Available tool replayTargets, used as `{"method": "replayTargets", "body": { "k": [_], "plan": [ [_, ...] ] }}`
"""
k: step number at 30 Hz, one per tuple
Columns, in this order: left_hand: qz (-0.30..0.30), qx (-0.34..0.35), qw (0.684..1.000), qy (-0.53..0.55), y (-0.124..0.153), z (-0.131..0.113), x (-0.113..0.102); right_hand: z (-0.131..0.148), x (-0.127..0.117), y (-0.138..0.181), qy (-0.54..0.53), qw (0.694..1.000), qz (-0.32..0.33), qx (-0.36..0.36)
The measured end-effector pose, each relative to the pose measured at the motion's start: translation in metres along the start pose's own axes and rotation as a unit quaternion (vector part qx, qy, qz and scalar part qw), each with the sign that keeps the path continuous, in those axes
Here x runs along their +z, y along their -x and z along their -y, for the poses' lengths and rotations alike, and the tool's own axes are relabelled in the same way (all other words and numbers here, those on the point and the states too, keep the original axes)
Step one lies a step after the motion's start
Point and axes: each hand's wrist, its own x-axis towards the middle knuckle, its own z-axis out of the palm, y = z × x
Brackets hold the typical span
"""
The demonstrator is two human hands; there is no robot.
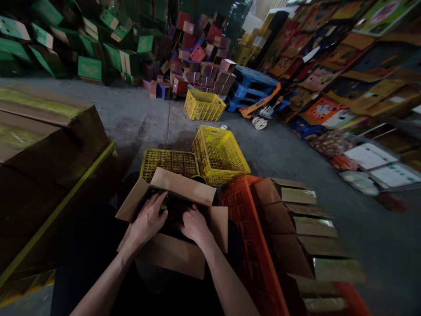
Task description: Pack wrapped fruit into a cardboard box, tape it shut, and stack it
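An upright cardboard box (179, 259) stands in front of me with its flaps folded outward. Both of my hands reach into its dark opening. My left hand (151, 217) is at the left side, fingers bent around a glossy dark greenish thing (164, 202) whose kind I cannot make out. On the right, my right hand (194, 223) is closed, fingers curled downward, and whatever it holds is lost in the shadow. The rest of the box's contents are too dark to tell.
Right beside the box is an orange crate (250, 237) packed with closed cartons (289, 219). Yellow crates (220, 153) stand ahead. Stacked cartons (49, 131) rise at my left. Farther off are blue pallets (253, 79), an orange pallet jack (261, 105) and heaped boxes.
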Motion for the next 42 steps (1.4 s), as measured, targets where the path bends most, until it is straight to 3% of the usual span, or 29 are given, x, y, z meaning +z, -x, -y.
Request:
{"method": "replayTargets", "body": {
  "k": [4,9,14,18,21,25,28,30,32,37,39,42],
  "plan": [
    [0.005,-0.009,1.000,0.006,-0.002,-0.001,-0.001,-0.005,0.003,0.009,0.016,1.000,0.006,0.019],
    [-0.007,0.004,1.000,0.004,0.000,0.004,0.003,0.014,0.013,0.018,-0.005,0.996,-0.082,-0.025],
    [-0.004,0.024,1.000,0.004,0.003,0.013,0.007,0.042,0.019,0.011,-0.048,0.998,-0.045,0.016],
    [0.003,0.021,1.000,0.009,0.002,0.014,0.007,0.030,0.016,0.015,-0.037,0.998,-0.022,0.047],
    [0.008,0.008,1.000,0.010,0.002,0.010,0.004,0.017,0.010,0.021,-0.052,0.999,-0.004,0.012],
    [0.018,-0.014,1.000,0.021,0.003,0.004,-0.002,0.007,0.003,0.022,-0.112,0.992,-0.056,0.030],
    [0.014,0.002,0.998,0.057,0.002,0.001,-0.006,0.007,0.006,0.014,-0.214,0.967,-0.140,-0.017],
    [0.000,0.020,0.996,0.092,0.000,-0.001,-0.009,0.010,0.014,0.007,-0.309,0.929,-0.177,-0.100],
    [-0.017,0.031,0.992,0.120,-0.003,-0.002,-0.011,0.013,0.021,0.000,-0.370,0.897,-0.202,-0.132],
    [-0.088,0.022,0.984,0.156,-0.001,-0.001,-0.015,0.004,0.018,-0.001,-0.417,0.870,-0.261,-0.036],
    [-0.146,0.010,0.981,0.130,0.002,0.002,-0.014,-0.007,0.010,0.005,-0.391,0.877,-0.281,-0.004],
    [-0.172,0.023,0.982,0.070,0.004,0.005,-0.012,-0.018,0.002,0.012,-0.268,0.933,-0.239,0.016]
  ]
}}
